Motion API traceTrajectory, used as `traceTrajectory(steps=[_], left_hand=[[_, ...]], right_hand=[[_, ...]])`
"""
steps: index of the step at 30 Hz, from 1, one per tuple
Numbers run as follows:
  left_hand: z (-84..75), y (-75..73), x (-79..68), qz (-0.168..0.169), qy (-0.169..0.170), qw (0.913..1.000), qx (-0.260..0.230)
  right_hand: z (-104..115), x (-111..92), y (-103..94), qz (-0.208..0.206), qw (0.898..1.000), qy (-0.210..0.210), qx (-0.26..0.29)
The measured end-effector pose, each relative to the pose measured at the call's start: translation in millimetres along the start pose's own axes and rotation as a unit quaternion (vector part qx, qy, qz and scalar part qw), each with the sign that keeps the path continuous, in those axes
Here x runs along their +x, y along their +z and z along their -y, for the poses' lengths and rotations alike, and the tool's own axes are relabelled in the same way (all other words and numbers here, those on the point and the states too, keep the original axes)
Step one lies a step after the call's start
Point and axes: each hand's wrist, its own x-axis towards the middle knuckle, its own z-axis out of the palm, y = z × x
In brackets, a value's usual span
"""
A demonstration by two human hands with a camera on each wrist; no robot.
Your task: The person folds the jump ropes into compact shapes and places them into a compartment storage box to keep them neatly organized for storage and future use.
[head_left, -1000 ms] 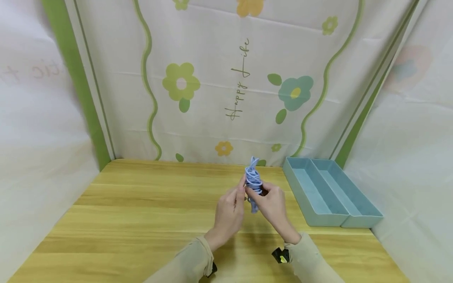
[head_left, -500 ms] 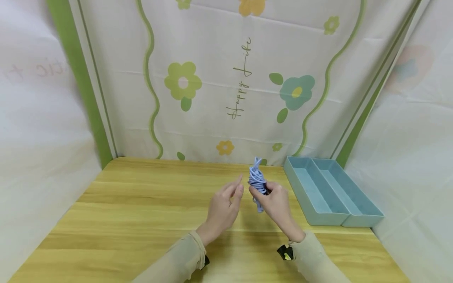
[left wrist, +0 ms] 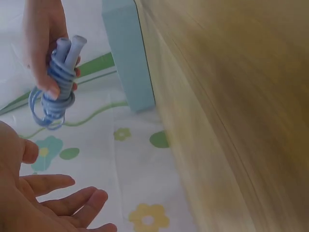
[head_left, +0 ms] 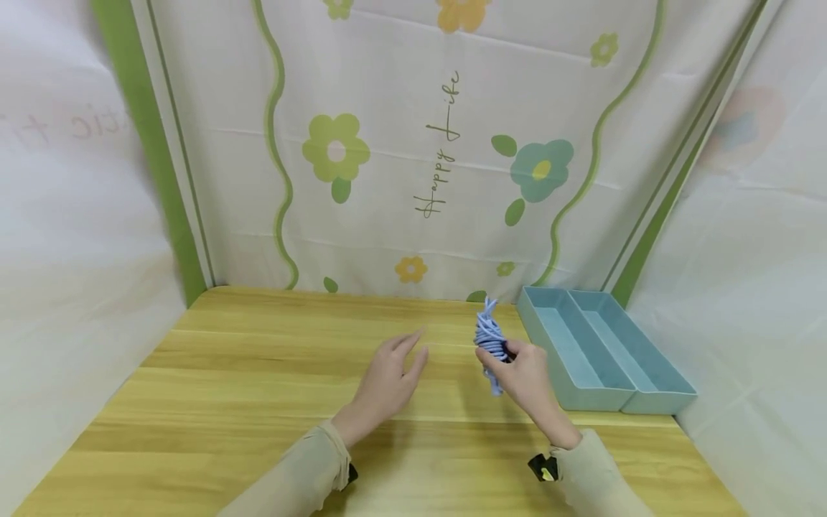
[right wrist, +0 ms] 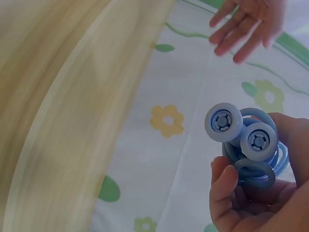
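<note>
My right hand grips a light-blue jump rope between thumb and fingers, above the table left of the blue bins. Its cord is wound tightly round the two handles, with loops sticking out at the far end in the head view. The right wrist view shows the round handle ends side by side, facing the camera. My left hand is apart from the rope, off to its left, fingers spread and holding nothing. In the left wrist view, the fingers of that hand are loosely extended.
Two long, shallow blue bins stand side by side at the table's right. Below both hands lies the wood-grain table. A white curtain printed with flowers hangs behind its back edge, with more white cloth at both sides.
My left hand has let go of the jump rope and drawn away to the left, its fingers opening. My right hand has carried the rope a little to the right, towards the bins.
</note>
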Motion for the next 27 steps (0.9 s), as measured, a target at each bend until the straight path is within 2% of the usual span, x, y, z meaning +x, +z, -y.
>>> traceTrajectory(steps=[6,8,14,21,27], left_hand=[[5.7,-11.4,-7.6,-0.007,0.000,1.0000,0.006],[6.4,-13.8,-10.3,-0.006,0.004,1.0000,0.003],[9.7,-17.9,-15.8,0.000,-0.007,0.9999,0.009],[11.1,-24.8,-18.8,-0.009,-0.008,0.9999,0.008],[14.7,-29.8,-18.4,-0.012,-0.028,0.9995,0.003]], right_hand=[[-16.7,1.7,-23.0,0.018,0.998,0.037,-0.041],[-22.9,2.7,-31.7,0.011,0.997,0.037,-0.061],[-33.4,6.1,-56.2,-0.045,0.989,0.009,-0.138],[-54.1,15.1,-77.2,-0.040,0.986,0.047,-0.157],[-78.5,24.0,-95.5,-0.055,0.975,0.052,-0.208]])
